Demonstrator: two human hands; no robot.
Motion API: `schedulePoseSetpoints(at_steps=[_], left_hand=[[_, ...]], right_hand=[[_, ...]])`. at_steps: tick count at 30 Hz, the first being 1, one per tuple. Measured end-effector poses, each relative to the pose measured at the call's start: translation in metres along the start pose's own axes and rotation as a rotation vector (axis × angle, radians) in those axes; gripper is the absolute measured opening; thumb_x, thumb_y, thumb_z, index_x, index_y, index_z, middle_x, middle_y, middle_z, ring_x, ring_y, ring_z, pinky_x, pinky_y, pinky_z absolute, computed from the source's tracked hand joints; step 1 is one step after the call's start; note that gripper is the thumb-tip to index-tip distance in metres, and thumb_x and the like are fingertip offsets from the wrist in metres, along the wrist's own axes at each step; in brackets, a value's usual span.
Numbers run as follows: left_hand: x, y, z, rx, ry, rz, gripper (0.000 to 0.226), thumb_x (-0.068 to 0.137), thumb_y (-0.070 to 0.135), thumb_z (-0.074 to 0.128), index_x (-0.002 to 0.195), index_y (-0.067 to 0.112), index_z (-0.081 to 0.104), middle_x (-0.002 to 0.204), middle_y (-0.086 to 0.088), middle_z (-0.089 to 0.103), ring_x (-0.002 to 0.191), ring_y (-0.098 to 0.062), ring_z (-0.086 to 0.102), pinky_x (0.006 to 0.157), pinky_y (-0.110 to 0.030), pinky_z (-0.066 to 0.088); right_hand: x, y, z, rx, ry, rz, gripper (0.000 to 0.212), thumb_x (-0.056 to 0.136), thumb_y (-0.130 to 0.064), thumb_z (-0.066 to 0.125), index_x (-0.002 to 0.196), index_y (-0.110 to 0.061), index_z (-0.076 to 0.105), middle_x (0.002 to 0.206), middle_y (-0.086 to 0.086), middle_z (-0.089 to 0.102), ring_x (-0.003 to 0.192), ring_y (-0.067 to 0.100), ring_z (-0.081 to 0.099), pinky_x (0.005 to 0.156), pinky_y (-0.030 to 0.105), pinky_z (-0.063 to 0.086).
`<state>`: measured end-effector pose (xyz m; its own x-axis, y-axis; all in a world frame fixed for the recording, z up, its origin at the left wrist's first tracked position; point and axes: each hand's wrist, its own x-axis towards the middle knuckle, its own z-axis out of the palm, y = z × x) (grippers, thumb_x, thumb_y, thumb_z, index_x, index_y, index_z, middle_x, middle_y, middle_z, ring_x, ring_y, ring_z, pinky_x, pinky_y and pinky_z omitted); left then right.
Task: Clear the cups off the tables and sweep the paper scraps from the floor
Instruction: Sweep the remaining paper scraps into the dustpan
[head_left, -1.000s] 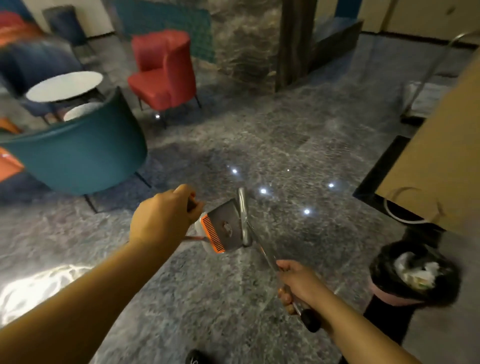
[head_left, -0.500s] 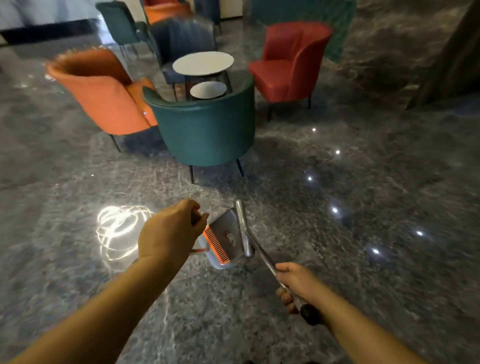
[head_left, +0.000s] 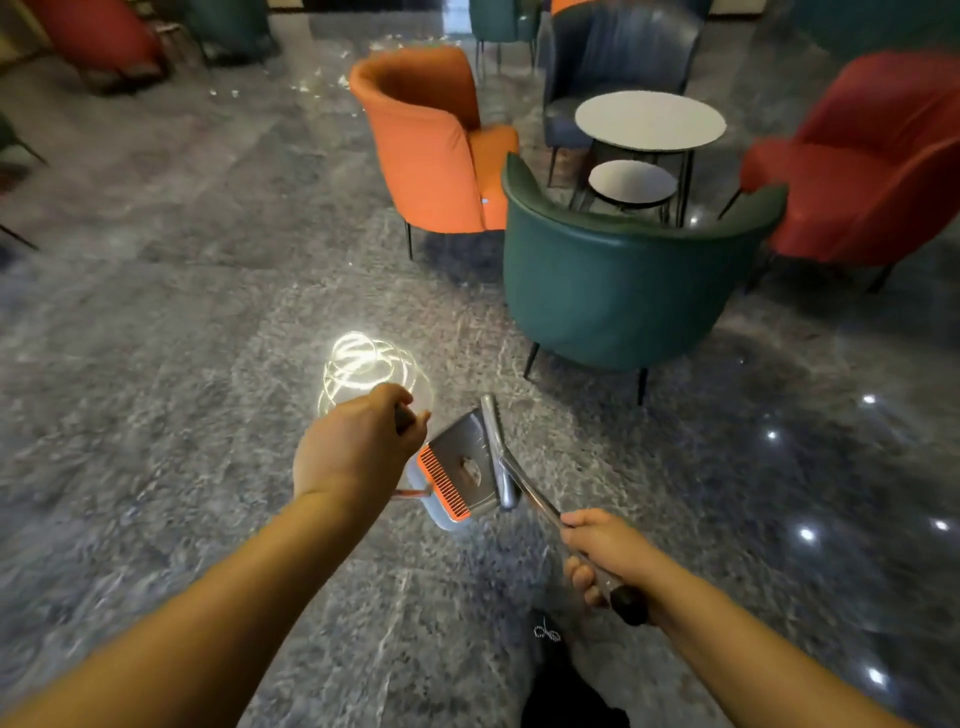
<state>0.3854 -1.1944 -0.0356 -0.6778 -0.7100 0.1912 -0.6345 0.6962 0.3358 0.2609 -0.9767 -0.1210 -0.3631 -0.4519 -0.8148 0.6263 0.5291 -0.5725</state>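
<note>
The right hand (head_left: 602, 556) gripped the dustpan's (head_left: 462, 467) long handle; the left hand (head_left: 358, 447) closed round the broom (head_left: 434, 506) handle, both tools carried off the floor, probably for walking. Beyond the hands, the tables (head_left: 649, 122) bore no cups, and no paper scraps showed.

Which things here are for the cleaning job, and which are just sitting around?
For the job:
left hand gripping dustpan
right hand gripping broom handle
two round tables

Just there:
orange chair
teal chair
red chair
</note>
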Motion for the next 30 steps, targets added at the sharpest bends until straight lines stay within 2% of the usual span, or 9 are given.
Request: schedulePoseSetpoints(at_steps=[4, 8, 10, 12, 15, 17, 20, 26, 30], left_hand=[[0.067, -0.013, 0.004, 0.016, 0.016, -0.134, 0.029, 0.090, 0.049, 0.060, 0.109, 0.028, 0.063, 0.086, 0.004, 0.069, 0.070, -0.021, 0.057, 0.049, -0.024, 0.025], [0.117, -0.037, 0.001, -0.005, 0.097, -0.276, 0.026, 0.088, 0.049, 0.063, 0.104, 0.028, 0.064, 0.084, 0.006, 0.070, 0.071, -0.022, 0.060, 0.054, -0.026, 0.031], [0.140, -0.052, 0.000, -0.015, 0.151, -0.325, 0.023, 0.088, 0.047, 0.064, 0.099, 0.027, 0.065, 0.081, 0.006, 0.070, 0.066, -0.022, 0.058, 0.050, -0.025, 0.028], [0.164, -0.070, 0.000, -0.026, 0.191, -0.362, 0.021, 0.087, 0.045, 0.065, 0.098, 0.027, 0.066, 0.078, 0.006, 0.070, 0.063, -0.020, 0.055, 0.049, -0.023, 0.027], [0.206, -0.105, 0.006, -0.036, 0.205, -0.407, 0.023, 0.088, 0.046, 0.064, 0.102, 0.028, 0.066, 0.081, 0.002, 0.071, 0.072, -0.026, 0.064, 0.055, -0.026, 0.032], [0.239, -0.131, 0.010, -0.053, 0.218, -0.429, 0.025, 0.087, 0.047, 0.064, 0.104, 0.028, 0.066, 0.083, 0.002, 0.072, 0.076, -0.027, 0.065, 0.057, -0.027, 0.034], [0.292, -0.169, 0.011, -0.061, 0.240, -0.449, 0.025, 0.085, 0.050, 0.066, 0.101, 0.031, 0.066, 0.082, 0.003, 0.071, 0.077, -0.026, 0.065, 0.056, -0.026, 0.033], [0.404, -0.238, 0.000, -0.162, 0.140, -0.494, 0.015, 0.082, 0.052, 0.065, 0.089, 0.041, 0.058, 0.065, 0.022, 0.050, 0.066, -0.009, 0.052, 0.051, -0.020, 0.032], [0.473, -0.271, -0.001, -0.178, 0.058, -0.494, 0.016, 0.081, 0.053, 0.064, 0.078, 0.043, 0.052, 0.066, 0.023, 0.051, 0.066, -0.007, 0.052, 0.054, -0.023, 0.034]], right_hand=[[0.056, -0.077, 0.009, -0.165, -0.031, -0.006, 0.025, 0.101, -0.012, 0.039, 0.123, -0.023, 0.042, 0.061, 0.010, 0.046, 0.031, 0.011, 0.040, 0.038, 0.014, 0.031], [0.100, -0.154, 0.031, -0.322, -0.092, -0.059, 0.031, 0.101, -0.009, 0.040, 0.132, -0.014, 0.040, 0.055, 0.010, 0.046, 0.031, 0.014, 0.042, 0.034, 0.016, 0.034], [0.119, -0.187, 0.047, -0.379, -0.126, -0.071, 0.030, 0.100, -0.008, 0.039, 0.130, -0.009, 0.042, 0.051, 0.010, 0.045, 0.032, 0.015, 0.041, 0.034, 0.016, 0.033], [0.139, -0.216, 0.065, -0.402, -0.153, -0.067, 0.025, 0.101, -0.010, 0.037, 0.125, -0.012, 0.043, 0.047, 0.008, 0.046, 0.036, 0.016, 0.038, 0.038, 0.018, 0.030], [0.173, -0.260, 0.098, -0.399, -0.187, -0.055, 0.022, 0.101, -0.012, 0.036, 0.121, -0.015, 0.045, 0.045, 0.007, 0.045, 0.036, 0.016, 0.036, 0.041, 0.019, 0.027], [0.199, -0.291, 0.124, -0.441, -0.201, -0.068, 0.024, 0.102, -0.010, 0.036, 0.125, -0.008, 0.042, 0.049, 0.008, 0.043, 0.036, 0.017, 0.036, 0.039, 0.019, 0.027], [0.237, -0.332, 0.166, -0.472, -0.217, -0.077, 0.032, 0.102, -0.010, 0.037, 0.135, -0.011, 0.038, 0.051, 0.009, 0.044, 0.037, 0.018, 0.037, 0.038, 0.019, 0.028], [0.304, -0.411, 0.241, -0.510, -0.227, -0.034, 0.043, 0.102, -0.013, 0.039, 0.144, -0.014, 0.034, 0.052, 0.010, 0.050, 0.038, 0.016, 0.041, 0.042, 0.022, 0.031], [0.342, -0.460, 0.277, -0.539, -0.247, -0.047, 0.047, 0.101, -0.011, 0.041, 0.147, -0.010, 0.030, 0.056, 0.011, 0.051, 0.041, 0.019, 0.043, 0.039, 0.023, 0.035]])
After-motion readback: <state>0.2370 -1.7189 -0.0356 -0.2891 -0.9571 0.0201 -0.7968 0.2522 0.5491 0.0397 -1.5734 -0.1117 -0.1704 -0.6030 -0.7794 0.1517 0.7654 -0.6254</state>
